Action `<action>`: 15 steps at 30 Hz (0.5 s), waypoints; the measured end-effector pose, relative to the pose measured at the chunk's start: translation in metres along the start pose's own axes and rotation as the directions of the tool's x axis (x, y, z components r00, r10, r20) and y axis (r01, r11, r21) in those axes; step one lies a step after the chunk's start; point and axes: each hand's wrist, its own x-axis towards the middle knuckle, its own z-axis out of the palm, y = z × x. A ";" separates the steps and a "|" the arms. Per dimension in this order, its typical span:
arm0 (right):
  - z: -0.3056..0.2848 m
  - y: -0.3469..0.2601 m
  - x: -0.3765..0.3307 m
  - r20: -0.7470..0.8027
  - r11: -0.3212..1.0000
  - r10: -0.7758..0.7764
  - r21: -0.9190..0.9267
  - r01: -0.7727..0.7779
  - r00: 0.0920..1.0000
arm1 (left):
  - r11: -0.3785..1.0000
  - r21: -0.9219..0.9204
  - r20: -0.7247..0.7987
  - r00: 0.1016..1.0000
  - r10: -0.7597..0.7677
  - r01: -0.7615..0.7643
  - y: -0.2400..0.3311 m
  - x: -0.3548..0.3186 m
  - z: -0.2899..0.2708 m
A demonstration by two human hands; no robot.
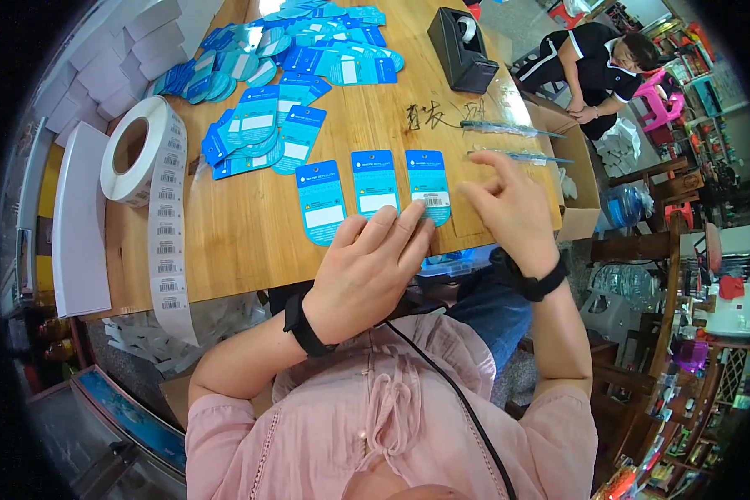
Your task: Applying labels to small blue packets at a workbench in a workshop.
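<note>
Listener: We take the middle of the view as our clock's centre, with twelve away from us. What do we find there?

Describer: We find a left hand [371,271] at the centre, palm down and open. Its fingers are slightly spread, the fingertips resting on two of three blue cards lined up on a wooden table [233,237].

Listener: Where do those cards lie?

Describer: We place the left card [321,196] between ten and eleven, the middle card [377,177] at twelve and the right card [428,173] near one. All have rounded lower ends. We notice a barcode sticker [436,200] on the right card, beside the index fingertip; the other two show plain white boxes.

Listener: And the other hand?

Describer: We see the right hand [512,204] at two o'clock, raised beside the right card. It is open, fingers bent, thumb and index apart. We cannot tell whether anything small sits on its fingertips.

Listener: What surrounds them?

Describer: We have a label roll [125,188] at ten, its label strip [169,225] trailing over the near edge. A small card pile [254,117] lies between ten and eleven, a larger card heap [342,65] past eleven, and a black tape dispenser [462,67] at one.
</note>
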 end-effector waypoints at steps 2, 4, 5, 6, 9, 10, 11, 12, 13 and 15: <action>0.005 0.003 -0.009 -0.054 0.985 -0.148 -0.098 0.142 0.987 | 1.000 0.016 -0.002 1.000 -0.002 0.002 0.000 -0.001 0.001; 0.008 0.006 -0.023 -0.101 0.936 -0.323 -0.181 0.302 0.941 | 1.000 0.009 -0.013 1.000 -0.003 0.003 0.000 0.000 0.003; 0.010 0.007 -0.031 0.028 0.863 -0.465 -0.211 0.460 0.885 | 1.000 0.010 -0.010 1.000 -0.004 0.004 0.001 0.000 0.003; 0.012 0.008 -0.039 0.158 0.764 -0.586 -0.217 0.607 0.795 | 1.000 -0.001 -0.015 1.000 -0.019 0.019 0.001 0.000 0.004; 0.019 0.015 -0.049 0.125 0.801 -0.564 -0.154 0.578 0.816 | 0.996 -0.088 -0.012 0.999 -0.030 0.029 0.001 -0.002 0.001; 0.018 0.018 -0.049 0.090 0.775 -0.604 -0.166 0.610 0.792 | 0.985 -0.173 -0.007 1.000 -0.027 0.025 0.000 -0.003 -0.001; 0.016 0.022 -0.052 0.082 0.772 -0.611 -0.157 0.616 0.787 | 0.987 -0.159 -0.003 1.000 -0.028 0.027 -0.001 -0.005 -0.004; 0.013 0.025 -0.056 0.004 0.733 -0.678 -0.070 0.676 0.735 | 0.963 -0.269 -0.046 0.998 -0.033 0.020 -0.004 -0.007 -0.007; 0.010 0.028 -0.062 -0.118 0.663 -0.740 0.031 0.748 0.662 | 0.927 -0.375 -0.087 0.995 -0.048 0.012 -0.007 -0.009 -0.010; -0.002 0.034 -0.091 -0.128 0.717 -0.669 0.148 0.682 0.732 | 0.954 -0.294 -0.093 0.992 -0.083 0.052 -0.013 -0.016 -0.017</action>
